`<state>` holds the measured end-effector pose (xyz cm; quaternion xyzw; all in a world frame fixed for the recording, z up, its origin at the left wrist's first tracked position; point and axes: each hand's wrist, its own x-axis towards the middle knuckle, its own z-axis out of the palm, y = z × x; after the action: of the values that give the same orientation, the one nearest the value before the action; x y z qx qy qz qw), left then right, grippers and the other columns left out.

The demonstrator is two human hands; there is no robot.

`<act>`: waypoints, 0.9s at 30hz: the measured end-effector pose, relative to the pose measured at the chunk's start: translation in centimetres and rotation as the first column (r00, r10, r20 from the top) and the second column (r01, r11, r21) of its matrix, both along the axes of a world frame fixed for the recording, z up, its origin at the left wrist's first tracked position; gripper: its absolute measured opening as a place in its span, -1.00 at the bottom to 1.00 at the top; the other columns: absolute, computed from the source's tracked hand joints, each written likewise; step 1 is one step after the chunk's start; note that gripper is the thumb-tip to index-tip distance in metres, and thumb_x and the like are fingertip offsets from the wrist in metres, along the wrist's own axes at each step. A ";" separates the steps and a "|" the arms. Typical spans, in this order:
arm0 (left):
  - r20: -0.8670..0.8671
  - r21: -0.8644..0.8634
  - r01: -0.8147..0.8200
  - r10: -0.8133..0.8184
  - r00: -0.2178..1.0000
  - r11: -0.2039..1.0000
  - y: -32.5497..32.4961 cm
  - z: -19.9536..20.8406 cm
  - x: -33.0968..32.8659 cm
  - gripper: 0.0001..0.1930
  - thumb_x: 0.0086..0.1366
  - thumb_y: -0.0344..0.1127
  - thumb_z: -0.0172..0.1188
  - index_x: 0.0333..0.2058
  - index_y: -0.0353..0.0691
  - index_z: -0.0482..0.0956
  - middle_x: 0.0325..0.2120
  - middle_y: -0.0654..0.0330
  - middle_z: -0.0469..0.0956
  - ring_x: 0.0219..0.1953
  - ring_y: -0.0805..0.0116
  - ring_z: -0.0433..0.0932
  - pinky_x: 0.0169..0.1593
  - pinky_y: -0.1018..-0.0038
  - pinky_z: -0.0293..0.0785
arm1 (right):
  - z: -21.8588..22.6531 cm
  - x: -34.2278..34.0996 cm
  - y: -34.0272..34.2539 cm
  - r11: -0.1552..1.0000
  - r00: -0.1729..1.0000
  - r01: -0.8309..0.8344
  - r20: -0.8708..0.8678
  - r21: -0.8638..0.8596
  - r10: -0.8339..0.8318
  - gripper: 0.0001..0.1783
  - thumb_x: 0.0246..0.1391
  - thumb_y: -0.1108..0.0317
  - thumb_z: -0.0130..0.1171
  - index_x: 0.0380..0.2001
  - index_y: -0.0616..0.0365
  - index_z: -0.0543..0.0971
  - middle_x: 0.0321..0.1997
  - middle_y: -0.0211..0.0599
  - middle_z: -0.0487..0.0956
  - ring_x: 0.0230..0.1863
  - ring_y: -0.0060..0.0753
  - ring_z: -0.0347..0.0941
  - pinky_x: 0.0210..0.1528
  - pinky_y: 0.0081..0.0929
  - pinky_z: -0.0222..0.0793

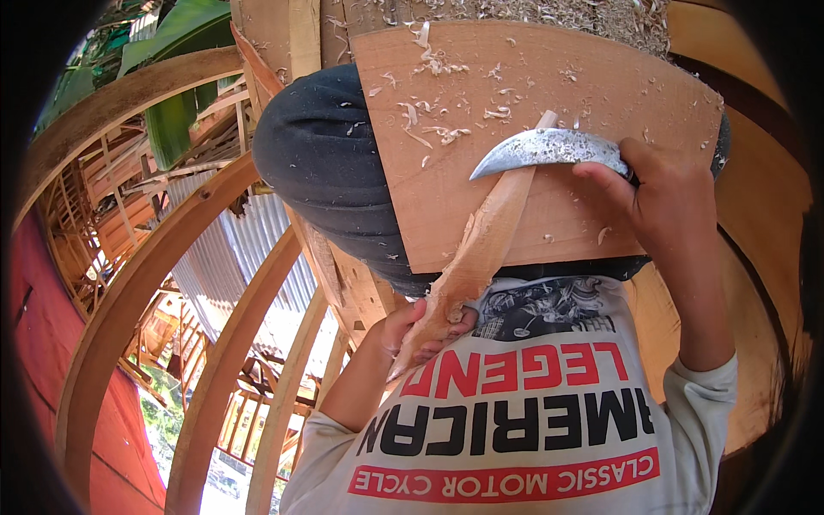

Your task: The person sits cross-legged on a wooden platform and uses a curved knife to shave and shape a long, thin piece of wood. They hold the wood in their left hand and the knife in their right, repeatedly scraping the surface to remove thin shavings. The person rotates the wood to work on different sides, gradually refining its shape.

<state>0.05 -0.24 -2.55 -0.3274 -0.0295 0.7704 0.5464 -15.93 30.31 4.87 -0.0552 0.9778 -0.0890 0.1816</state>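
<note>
My right hand (665, 193) is closed around the handle end of a curved knife (558, 150), its grip mostly hidden by my fingers. The grey, speckled blade lies across a tapered piece of wood (485, 232), near its narrow far end. My left hand (421, 330) grips the thick near end of that wood close to my shirt. Rough cut faces show along the wood's left side. Under the blade and the wood, a flat wooden board (549, 219) rests over my lap.
Pale wood shavings (446, 135) are scattered on the board, with more heaped at its far edge (592, 21). My dark-trousered knee (309, 146) sticks out left of the board. Curved wooden slats (215, 360) stand at left, with corrugated metal sheets (249, 249) beyond.
</note>
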 end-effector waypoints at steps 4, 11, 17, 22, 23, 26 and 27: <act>-0.085 -0.122 0.164 -0.175 0.981 0.979 1.7 2.1 -1.8 -0.22 0.01 0.29 0.26 -0.16 -0.33 0.20 -0.56 0.31 0.25 -0.74 0.74 0.30 -0.72 0.84 0.26 | -0.9 -0.4 2.4 0.989 0.983 0.032 -0.183 0.142 -0.006 -0.38 0.03 -0.22 0.12 -0.52 0.25 0.58 -0.66 -0.05 0.48 -0.63 -0.10 0.44 -0.55 -0.34 0.31; 0.056 -0.231 0.278 -0.273 0.961 0.933 0.0 1.9 -1.3 -0.16 0.08 0.26 0.21 0.03 -0.35 0.14 -0.38 0.17 0.28 -0.67 0.74 0.31 -0.66 0.87 0.30 | 2.7 -1.5 4.7 0.976 0.976 0.215 0.027 0.017 -0.216 -0.40 -0.01 -0.18 0.18 -0.69 0.22 0.51 -0.74 -0.11 0.45 -0.75 -0.14 0.35 -0.63 -0.39 0.27; 0.072 -0.045 -0.064 0.067 0.995 0.997 0.4 1.1 0.4 -0.11 0.08 0.10 0.29 0.14 -0.41 0.06 -0.30 0.06 0.30 -0.64 0.70 0.38 -0.58 0.83 0.40 | 0.9 1.9 -0.4 0.987 0.991 0.045 0.128 -0.155 -0.025 -0.47 -0.08 -0.04 0.29 -0.66 0.27 0.47 -0.70 -0.05 0.42 -0.66 -0.02 0.41 -0.60 -0.29 0.25; 0.076 -0.134 0.211 -0.202 0.976 0.968 1.0 2.6 -2.0 -0.22 -0.11 0.13 0.40 -0.14 -0.38 0.26 -0.46 0.32 0.33 -0.68 0.77 0.25 -0.67 0.87 0.20 | -0.9 -1.8 2.2 0.983 0.972 0.181 -0.148 -0.014 -0.181 -0.37 -0.01 -0.23 0.14 -0.63 0.23 0.56 -0.71 -0.12 0.48 -0.64 -0.08 0.46 -0.60 -0.33 0.32; 0.053 -0.131 0.218 -0.213 0.976 0.967 0.7 2.3 -1.7 -0.22 -0.12 0.14 0.39 -0.15 -0.38 0.26 -0.46 0.33 0.32 -0.67 0.77 0.25 -0.67 0.87 0.19 | -1.0 -3.3 3.6 0.934 0.923 0.357 -0.145 -0.024 -0.356 -0.36 0.01 -0.23 0.13 -0.62 0.24 0.57 -0.73 -0.12 0.46 -0.64 -0.07 0.46 -0.60 -0.34 0.31; 0.024 -0.099 0.235 -0.234 0.972 0.967 0.0 1.4 -0.7 -0.21 -0.12 0.16 0.38 -0.15 -0.37 0.26 -0.45 0.33 0.31 -0.65 0.76 0.26 -0.68 0.87 0.17 | 0.6 -2.6 6.5 0.934 0.930 0.356 -0.084 -0.030 -0.357 -0.36 0.03 -0.22 0.12 -0.63 0.25 0.56 -0.75 -0.11 0.44 -0.66 -0.05 0.45 -0.60 -0.35 0.31; 0.034 -0.066 0.211 -0.209 0.977 0.975 -0.1 1.0 -0.5 -0.21 -0.12 0.16 0.38 -0.14 -0.38 0.26 -0.43 0.32 0.30 -0.66 0.75 0.26 -0.68 0.86 0.17 | 1.0 -2.5 6.0 0.946 0.946 0.321 -0.043 -0.037 -0.322 -0.35 0.04 -0.22 0.11 -0.64 0.25 0.56 -0.75 -0.10 0.44 -0.67 -0.04 0.45 -0.60 -0.35 0.31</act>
<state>-0.43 -0.36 -1.56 -0.3576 0.0246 0.7045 0.6125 -18.40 36.27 5.86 0.1000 0.9764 -0.1306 0.1399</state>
